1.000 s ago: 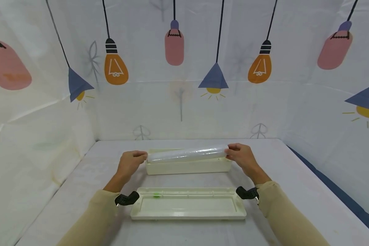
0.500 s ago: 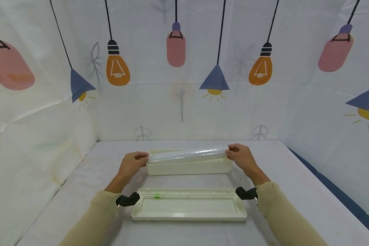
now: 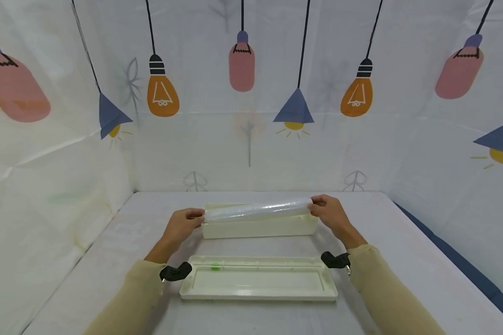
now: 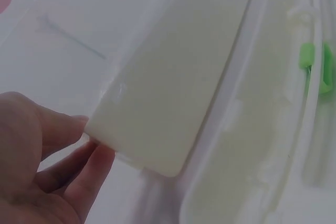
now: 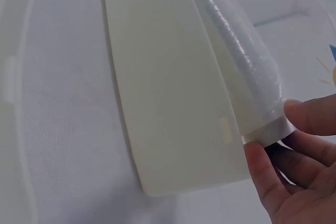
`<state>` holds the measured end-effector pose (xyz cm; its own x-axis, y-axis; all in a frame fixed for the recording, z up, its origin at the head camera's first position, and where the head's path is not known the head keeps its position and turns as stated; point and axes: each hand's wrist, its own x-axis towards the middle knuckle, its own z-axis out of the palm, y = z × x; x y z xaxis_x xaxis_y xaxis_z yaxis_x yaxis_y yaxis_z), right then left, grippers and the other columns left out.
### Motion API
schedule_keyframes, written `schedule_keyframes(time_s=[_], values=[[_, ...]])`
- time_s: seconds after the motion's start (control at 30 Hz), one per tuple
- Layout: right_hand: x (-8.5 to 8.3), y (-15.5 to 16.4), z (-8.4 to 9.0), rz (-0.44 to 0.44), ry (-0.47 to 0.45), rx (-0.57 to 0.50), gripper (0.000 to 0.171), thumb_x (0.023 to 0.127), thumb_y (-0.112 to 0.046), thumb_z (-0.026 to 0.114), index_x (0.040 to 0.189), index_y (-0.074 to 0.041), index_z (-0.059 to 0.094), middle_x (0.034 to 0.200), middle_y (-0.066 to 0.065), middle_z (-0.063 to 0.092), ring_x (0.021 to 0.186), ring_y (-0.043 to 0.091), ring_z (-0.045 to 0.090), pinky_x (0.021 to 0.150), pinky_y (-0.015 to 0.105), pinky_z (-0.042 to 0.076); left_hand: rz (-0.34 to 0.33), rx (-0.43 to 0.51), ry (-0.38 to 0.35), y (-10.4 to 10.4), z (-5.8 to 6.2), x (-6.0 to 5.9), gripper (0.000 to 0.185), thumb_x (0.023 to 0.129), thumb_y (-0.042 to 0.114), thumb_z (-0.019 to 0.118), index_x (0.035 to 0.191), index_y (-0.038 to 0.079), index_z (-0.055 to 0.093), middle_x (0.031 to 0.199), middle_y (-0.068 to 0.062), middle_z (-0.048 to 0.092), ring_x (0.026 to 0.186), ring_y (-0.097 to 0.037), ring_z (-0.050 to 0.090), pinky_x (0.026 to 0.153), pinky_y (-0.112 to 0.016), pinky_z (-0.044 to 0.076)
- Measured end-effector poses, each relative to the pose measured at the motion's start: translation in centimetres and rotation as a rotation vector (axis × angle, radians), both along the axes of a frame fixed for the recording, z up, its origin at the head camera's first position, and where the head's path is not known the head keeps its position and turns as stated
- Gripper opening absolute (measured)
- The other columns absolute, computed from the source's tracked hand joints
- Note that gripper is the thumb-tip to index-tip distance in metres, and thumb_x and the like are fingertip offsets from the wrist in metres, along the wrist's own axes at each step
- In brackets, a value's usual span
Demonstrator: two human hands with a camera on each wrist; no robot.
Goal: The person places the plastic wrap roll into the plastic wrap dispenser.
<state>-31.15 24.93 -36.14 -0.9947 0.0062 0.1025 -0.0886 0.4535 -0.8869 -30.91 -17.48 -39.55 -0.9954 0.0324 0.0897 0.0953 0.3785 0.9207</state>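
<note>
Roll [image 3: 256, 210] is pinched endwise by left hand [image 3: 182, 225] and right hand [image 3: 329, 211], long axis crosswise, just above box [image 3: 260, 228].

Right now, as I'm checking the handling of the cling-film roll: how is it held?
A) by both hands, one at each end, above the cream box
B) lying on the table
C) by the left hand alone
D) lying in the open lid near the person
A: the left hand and right hand each grip one end of the roll, just above the cream box.
</note>
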Motion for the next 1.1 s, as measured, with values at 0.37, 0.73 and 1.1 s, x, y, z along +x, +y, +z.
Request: schedule_keyframes(time_s=[0.37,0.73,1.1], values=[[-0.16,-0.42,-0.47,0.004,-0.006,0.014,0.046,0.102,-0.014,0.059,0.138,0.012,0.048,0.133,0.03,0.056,0.115,0.039,0.061,0.101,0.05,0.048,-0.009,-0.006,-0.016,-0.31,-0.13,0.15,0.034,0.1,0.012,0.061,0.13,-0.005,0.062,0.127,-0.021,0.063,0.114,-0.031,0.062,0.095,-0.041,0.053],[-0.36,-0.14,-0.08,0.018,-0.018,0.005,0.046,0.102,-0.012,0.058,0.14,0.011,0.045,0.139,0.031,0.052,0.119,0.04,0.059,0.102,0.048,0.048,0.002,-0.02,-0.026,-0.08,0.12,-0.19,0.034,0.1,0.013,0.062,0.131,-0.003,0.063,0.128,-0.019,0.063,0.113,-0.029,0.063,0.095,-0.04,0.053],[-0.54,-0.23,-0.26,0.014,-0.011,-0.022,0.044,0.102,-0.009,0.056,0.139,0.012,0.044,0.139,0.03,0.052,0.122,0.039,0.057,0.101,0.045,0.049,0.018,-0.01,-0.033,0.04,0.13,-0.21,0.033,0.1,0.012,0.062,0.129,-0.003,0.064,0.127,-0.019,0.064,0.112,-0.028,0.063,0.094,-0.039,0.054]])
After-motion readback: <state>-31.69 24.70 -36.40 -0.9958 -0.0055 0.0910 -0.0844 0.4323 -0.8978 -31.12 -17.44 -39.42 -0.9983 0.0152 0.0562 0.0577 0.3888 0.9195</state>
